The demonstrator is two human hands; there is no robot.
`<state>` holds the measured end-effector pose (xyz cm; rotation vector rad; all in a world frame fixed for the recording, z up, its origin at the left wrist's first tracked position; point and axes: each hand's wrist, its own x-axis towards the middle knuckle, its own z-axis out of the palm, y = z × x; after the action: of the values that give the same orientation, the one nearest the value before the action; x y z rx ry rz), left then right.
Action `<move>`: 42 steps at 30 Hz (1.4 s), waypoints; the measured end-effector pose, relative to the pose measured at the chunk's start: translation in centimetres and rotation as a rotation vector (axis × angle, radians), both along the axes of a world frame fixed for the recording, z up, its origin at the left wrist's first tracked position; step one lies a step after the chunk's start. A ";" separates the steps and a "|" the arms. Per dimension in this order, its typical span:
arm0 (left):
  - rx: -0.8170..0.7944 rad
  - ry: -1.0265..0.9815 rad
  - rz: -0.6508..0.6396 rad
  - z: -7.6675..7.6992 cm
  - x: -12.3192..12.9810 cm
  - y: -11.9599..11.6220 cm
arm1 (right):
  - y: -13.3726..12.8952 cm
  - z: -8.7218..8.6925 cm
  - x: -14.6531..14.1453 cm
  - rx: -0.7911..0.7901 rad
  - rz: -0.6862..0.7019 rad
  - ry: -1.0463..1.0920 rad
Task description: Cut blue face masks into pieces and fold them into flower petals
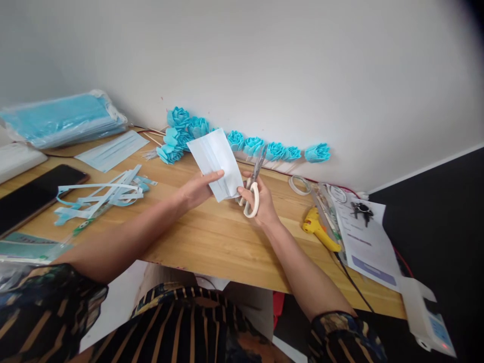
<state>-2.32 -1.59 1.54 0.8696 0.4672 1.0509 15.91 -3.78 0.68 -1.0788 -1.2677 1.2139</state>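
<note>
A pale blue-white mask sheet [215, 156] is held up above the middle of the table. My left hand [200, 189] grips its left side, with the thumb flat over its front. In my right hand [264, 201] are white-handled scissors [252, 199], their blades pointing up and away from the sheet. The right thumb and a finger also touch the sheet's lower right corner. Behind the sheet, blue paper-like flowers [275, 150] on sticks lie in a row along the wall, with a cluster [177, 136] at the left end.
Cut strips [109, 194], a flat mask piece [113, 150], a phone [38, 194] and a bag of masks [64, 118] lie left. On the right are a tape roll [299, 185], a yellow glue gun [319, 229], keys [362, 212] on paper [365, 247] and a white power strip [427, 315].
</note>
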 end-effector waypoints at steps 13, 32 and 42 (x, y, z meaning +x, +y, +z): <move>-0.028 0.021 0.287 0.1 0.3 -0.1 | -0.7 0.2 -0.8 -0.024 0.022 -0.014; -0.069 0.017 0.253 0.3 0.5 -0.3 | -1.0 -0.2 -1.2 0.018 -0.027 0.030; -0.079 0.127 0.194 0.2 0.1 0.0 | -0.6 -0.7 -0.9 0.021 -0.004 0.059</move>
<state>-2.25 -1.60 1.72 0.8358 0.7065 1.1507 15.04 -4.41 -0.01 -1.0228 -1.2298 1.2180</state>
